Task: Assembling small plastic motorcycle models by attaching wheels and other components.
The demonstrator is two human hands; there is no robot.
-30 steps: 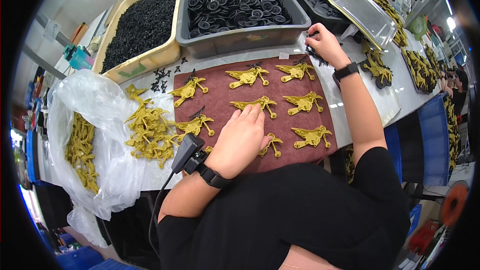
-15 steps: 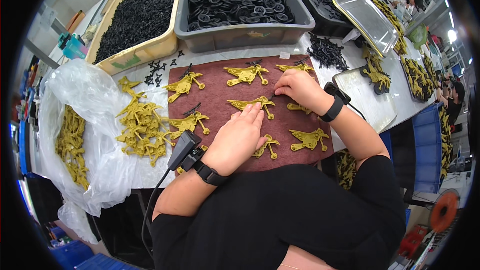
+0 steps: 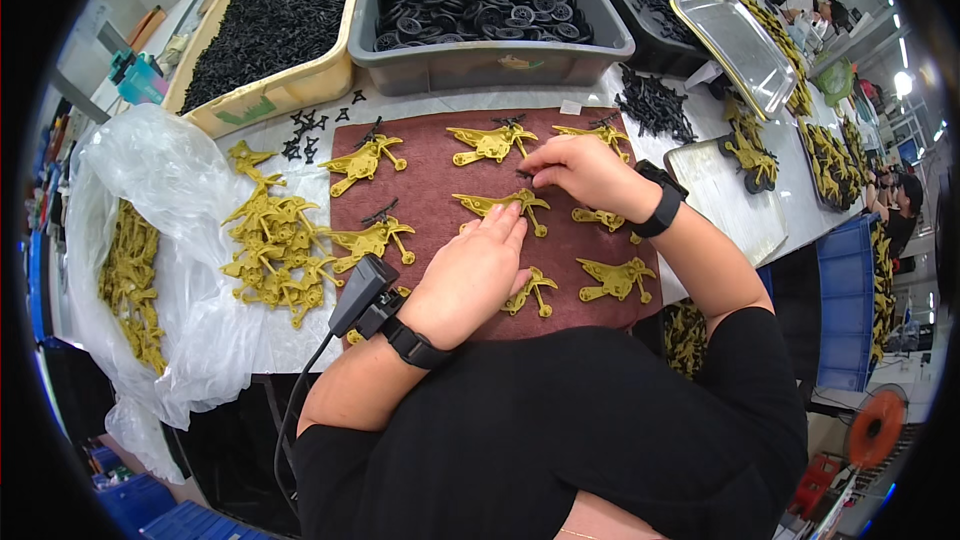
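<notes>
A yellow plastic toy frame (image 3: 528, 200), with a winged body and thin legs, lies in the middle of a maroon cloth. My left hand (image 3: 470, 275) rests its stretched fingers flat on the frame's left part, partly hiding it. Just above the frame's upper edge, my right hand (image 3: 592, 176) pinches a small black plastic piece (image 3: 523, 175). Further frames are spread around on the cloth. The upper-left frame (image 3: 366, 162), the upper-middle frame (image 3: 490, 144) and the middle-left frame (image 3: 370, 240) carry black pieces. The lower-right frame (image 3: 614, 280) shows none.
A cream tub (image 3: 262, 100) of small black parts and a grey tub (image 3: 490, 68) of black wheels stand behind the maroon cloth (image 3: 430, 180). Loose yellow frames (image 3: 272, 250) lie left, beside a plastic bag (image 3: 190, 270). Black parts (image 3: 655, 102) and a clear lid (image 3: 740, 50) sit right.
My right hand has moved slightly left and up with the black piece, now above the middle frame's upper edge. My left hand stays on the frame.
</notes>
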